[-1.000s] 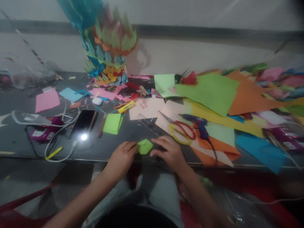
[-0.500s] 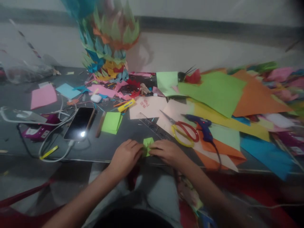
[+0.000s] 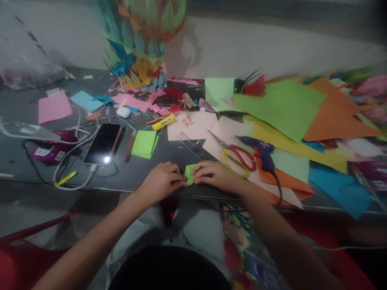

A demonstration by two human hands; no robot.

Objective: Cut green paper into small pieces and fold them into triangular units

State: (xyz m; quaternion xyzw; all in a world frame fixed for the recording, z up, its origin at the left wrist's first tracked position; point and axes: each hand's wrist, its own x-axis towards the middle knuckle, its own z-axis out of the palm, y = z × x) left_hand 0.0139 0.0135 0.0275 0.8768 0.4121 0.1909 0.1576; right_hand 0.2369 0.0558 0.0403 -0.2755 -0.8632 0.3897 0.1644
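Observation:
A small folded piece of green paper [image 3: 189, 173] is at the table's front edge, between my two hands. My left hand [image 3: 163, 180] pinches its left side, fingertips and thumb together. On the other side, my right hand [image 3: 213, 175] grips the paper's right edge with bent fingers. Creases show on the paper, but the fingers cover both its sides. A stack of green paper squares [image 3: 144, 144] lies beyond my left hand. Close to my right hand are scissors [image 3: 242, 159] with red and yellow handles, and a blue glue gun [image 3: 262, 152].
A phone [image 3: 103, 144] with a white cable lies left, beside a purple power strip [image 3: 51, 151]. Large coloured sheets [image 3: 290, 108] cover the right side. A tall folded-paper model [image 3: 142, 48] stands at the back, with paper scraps and a yellow cutter [image 3: 163, 122] before it.
The camera view has tipped downward, so the table sits higher in the picture. My fingers have shifted on the green paper, the left ones now nearer its lower corner.

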